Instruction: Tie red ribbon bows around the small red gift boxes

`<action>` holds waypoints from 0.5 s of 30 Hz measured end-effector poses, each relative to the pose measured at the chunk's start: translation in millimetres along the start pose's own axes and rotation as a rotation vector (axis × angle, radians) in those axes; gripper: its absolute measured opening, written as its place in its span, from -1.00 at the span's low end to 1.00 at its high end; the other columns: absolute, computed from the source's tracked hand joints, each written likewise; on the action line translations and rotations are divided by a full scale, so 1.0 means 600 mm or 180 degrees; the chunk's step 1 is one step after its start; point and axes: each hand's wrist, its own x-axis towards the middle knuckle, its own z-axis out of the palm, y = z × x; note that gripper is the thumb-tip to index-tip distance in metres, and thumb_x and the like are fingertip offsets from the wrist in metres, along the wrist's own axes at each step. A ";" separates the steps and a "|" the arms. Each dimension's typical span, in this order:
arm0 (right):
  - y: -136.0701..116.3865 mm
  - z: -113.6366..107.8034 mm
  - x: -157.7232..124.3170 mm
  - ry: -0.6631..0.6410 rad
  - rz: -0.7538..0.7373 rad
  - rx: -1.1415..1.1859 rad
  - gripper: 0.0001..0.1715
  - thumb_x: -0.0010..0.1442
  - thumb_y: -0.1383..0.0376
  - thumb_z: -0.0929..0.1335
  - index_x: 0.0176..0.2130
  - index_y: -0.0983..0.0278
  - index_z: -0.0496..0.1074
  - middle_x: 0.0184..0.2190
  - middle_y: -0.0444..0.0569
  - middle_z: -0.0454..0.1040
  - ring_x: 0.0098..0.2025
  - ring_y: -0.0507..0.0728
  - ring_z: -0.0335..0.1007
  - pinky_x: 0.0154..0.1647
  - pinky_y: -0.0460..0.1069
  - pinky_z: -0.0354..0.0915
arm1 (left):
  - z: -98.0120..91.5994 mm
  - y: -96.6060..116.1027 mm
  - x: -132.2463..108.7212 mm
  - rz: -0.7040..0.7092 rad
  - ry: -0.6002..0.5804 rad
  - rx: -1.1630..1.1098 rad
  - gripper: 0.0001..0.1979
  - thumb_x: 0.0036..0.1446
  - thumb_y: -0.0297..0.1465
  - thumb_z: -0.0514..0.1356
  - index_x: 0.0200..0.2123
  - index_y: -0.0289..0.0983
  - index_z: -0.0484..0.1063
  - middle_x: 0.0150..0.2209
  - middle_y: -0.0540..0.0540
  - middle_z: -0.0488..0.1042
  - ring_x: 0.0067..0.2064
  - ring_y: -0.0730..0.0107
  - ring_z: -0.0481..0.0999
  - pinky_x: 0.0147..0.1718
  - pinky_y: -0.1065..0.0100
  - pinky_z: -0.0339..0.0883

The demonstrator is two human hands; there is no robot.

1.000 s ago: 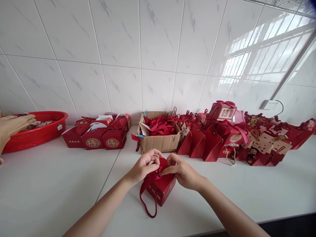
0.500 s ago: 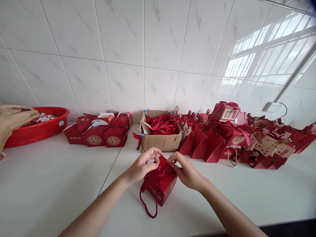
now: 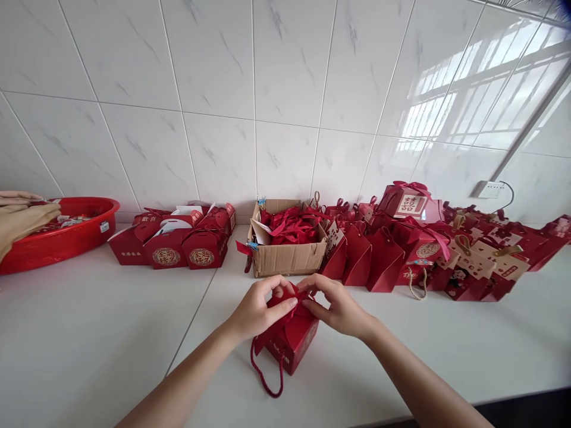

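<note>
A red gift box (image 3: 294, 345) stands on the white counter in front of me, with a dark red cord handle (image 3: 267, 386) drooping over its near left side. Red ribbon (image 3: 285, 321) lies across the top of the box. My left hand (image 3: 261, 309) is closed on the ribbon at the top, thumb against fingers. From the other side my right hand (image 3: 336, 304) pinches the ribbon too, its fingertips close to the left ones. The fingers partly cover the ribbon where they meet.
Behind the box stands a cardboard carton (image 3: 289, 258) full of red ribbons. Several red boxes (image 3: 205, 246) sit to its left, and many red gift bags (image 3: 386, 261) line the wall at right. Another person's hands (image 3: 27, 220) reach over a red basin (image 3: 84, 235) at far left.
My left thumb has moved inward along the ribbon, and my hands have come closer together. The other person's hands have shifted left. The view has turned slightly.
</note>
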 end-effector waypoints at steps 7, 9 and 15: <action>0.007 0.006 0.004 0.0216 0.0362 0.0506 -0.82 0.18 0.31 0.34 -0.16 0.27 0.37 -0.23 0.00 0.47 -0.21 0.06 0.38 -0.16 0.00 0.32 | 0.018 0.002 0.005 0.0024 0.0114 0.0118 -0.80 0.11 -0.23 0.18 -0.33 -0.24 0.49 -0.29 -0.04 0.54 -0.21 0.29 0.44 -0.18 0.33 0.25; 0.008 0.007 0.005 0.0194 0.0584 0.0811 -0.80 0.19 0.26 0.34 -0.16 0.27 0.36 -0.28 -0.02 0.46 -0.25 0.05 0.37 -0.22 -0.02 0.31 | 0.020 0.002 0.004 0.0040 0.0133 0.0159 -0.81 0.12 -0.24 0.18 -0.34 -0.23 0.50 -0.30 -0.04 0.55 -0.20 0.28 0.44 -0.18 0.32 0.25; 0.011 0.009 0.013 0.0412 0.1200 0.1269 -0.72 0.13 0.13 0.37 -0.27 0.30 0.34 -0.46 -0.14 0.34 -0.44 -0.02 0.25 -0.45 -0.10 0.19 | 0.018 -0.003 0.002 0.0041 0.0136 0.0291 -0.87 0.08 -0.34 0.17 -0.44 -0.24 0.45 -0.39 -0.04 0.51 -0.26 0.29 0.42 -0.24 0.33 0.26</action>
